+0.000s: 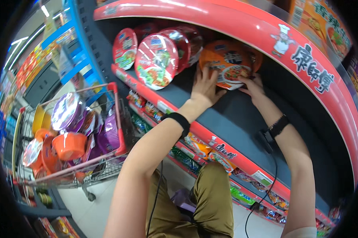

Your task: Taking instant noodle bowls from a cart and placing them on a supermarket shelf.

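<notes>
An orange instant-noodle bowl (225, 64) is tilted on the grey shelf (226, 119), its printed lid facing me. My left hand (205, 84) grips its left side, with the fingers over the lid's edge. At its lower right, my right hand (252, 87) has the thumb on the lid and the other fingers partly hidden behind the rim. Another orange bowl (256, 58) shows just behind it. To the left, several red-lidded noodle bowls stand on edge, the nearest one (157, 61) leaning at the shelf's front lip.
A wire shopping cart (77, 175) at the left holds orange, purple and yellow noodle bowls. The upper shelf's curved red edge (241, 13) hangs above my hands. Bagged noodles (196, 145) fill lower shelves. Black cables (275, 166) trail beside my arms.
</notes>
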The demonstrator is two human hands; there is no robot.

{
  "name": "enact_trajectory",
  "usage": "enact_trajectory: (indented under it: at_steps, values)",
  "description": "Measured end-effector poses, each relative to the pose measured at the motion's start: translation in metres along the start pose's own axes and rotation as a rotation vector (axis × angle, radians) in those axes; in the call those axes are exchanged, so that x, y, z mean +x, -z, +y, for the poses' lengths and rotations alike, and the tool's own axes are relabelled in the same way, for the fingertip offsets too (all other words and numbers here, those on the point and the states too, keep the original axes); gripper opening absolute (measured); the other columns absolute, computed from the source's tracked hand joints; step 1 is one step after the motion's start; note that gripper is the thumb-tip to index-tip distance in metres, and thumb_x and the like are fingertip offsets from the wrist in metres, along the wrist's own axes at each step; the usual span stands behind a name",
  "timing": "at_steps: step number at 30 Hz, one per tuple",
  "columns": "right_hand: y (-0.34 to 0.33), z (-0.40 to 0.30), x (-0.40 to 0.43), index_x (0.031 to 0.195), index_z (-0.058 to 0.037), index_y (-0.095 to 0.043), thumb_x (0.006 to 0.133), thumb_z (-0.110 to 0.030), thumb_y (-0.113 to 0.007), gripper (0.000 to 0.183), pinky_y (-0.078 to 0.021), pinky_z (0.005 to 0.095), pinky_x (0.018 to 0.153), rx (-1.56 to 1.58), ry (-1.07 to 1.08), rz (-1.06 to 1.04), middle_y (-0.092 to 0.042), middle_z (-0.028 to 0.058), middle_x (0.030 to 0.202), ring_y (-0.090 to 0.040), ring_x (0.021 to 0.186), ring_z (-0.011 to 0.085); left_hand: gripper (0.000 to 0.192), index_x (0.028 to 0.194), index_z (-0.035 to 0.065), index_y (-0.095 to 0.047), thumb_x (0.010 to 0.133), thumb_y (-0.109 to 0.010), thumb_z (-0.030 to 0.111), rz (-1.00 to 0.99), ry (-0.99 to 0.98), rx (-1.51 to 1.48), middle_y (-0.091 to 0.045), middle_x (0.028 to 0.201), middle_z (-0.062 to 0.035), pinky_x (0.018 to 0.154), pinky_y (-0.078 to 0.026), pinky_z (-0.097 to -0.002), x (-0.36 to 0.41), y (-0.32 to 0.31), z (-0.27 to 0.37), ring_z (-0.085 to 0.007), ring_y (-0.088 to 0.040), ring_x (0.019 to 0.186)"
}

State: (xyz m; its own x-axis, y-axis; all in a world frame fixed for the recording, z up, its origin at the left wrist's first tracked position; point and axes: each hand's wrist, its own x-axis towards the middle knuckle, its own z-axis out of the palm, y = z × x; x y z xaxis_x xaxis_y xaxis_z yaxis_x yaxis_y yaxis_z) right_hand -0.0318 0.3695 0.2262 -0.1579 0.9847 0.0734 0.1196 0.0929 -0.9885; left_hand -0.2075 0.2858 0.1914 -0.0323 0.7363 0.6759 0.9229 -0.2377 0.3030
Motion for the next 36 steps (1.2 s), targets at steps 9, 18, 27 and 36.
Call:
enact_trajectory:
  at_steps: [9,18,27,36]
  values:
    - [0.047,0.019,0.058,0.125,-0.0082,-0.043,0.091,-0.031,-0.055,0.043,-0.0539,0.0409,0.086,0.279,-0.299,0.249,-0.052,0.0141,0.118,-0.058,0.103,0.0256,0.048,0.120,0.0134,-0.048,0.077,-0.068,0.017,0.102,0.018,0.102,-0.042,0.135,-0.0132,0.099,-0.034,-0.0536,0.007,-0.008,0.007,-0.0446,-0.034,0.121]
    - [0.035,0.004,0.065,0.116,-0.0071,-0.049,0.096,-0.013,-0.044,0.022,-0.0546,0.0355,0.086,0.245,-0.172,0.236,-0.056,0.0097,0.113,-0.060,0.098,0.0203,0.059,0.121,0.0074,-0.044,0.070,-0.073,0.009,0.055,-0.019,-0.094,-0.036,0.129,-0.0217,0.099,-0.038,-0.0484,0.005,-0.010,0.002,-0.0451,-0.036,0.117]
    - [0.024,-0.008,0.036,0.125,-0.0089,-0.046,0.094,-0.034,-0.050,0.041,-0.0539,0.0388,0.084,0.150,-0.284,0.215,-0.057,0.0099,0.110,-0.061,0.094,0.0213,0.063,0.117,0.0052,-0.049,0.070,-0.079,0.033,0.001,-0.012,-0.182,-0.037,0.115,-0.0234,0.092,-0.044,-0.0453,0.006,0.006,0.015,-0.0424,-0.044,0.108]
    - [0.024,-0.016,0.006,0.127,-0.0017,-0.043,0.083,-0.030,-0.069,0.059,-0.0572,0.0344,0.078,-0.136,0.008,-0.155,-0.055,0.0154,0.117,-0.062,0.100,0.0234,0.059,0.120,0.0078,-0.052,0.076,-0.071,0.042,-0.049,-0.070,-0.067,-0.040,0.125,-0.0240,0.105,-0.033,-0.0480,-0.001,-0.007,0.005,-0.0461,-0.033,0.124]
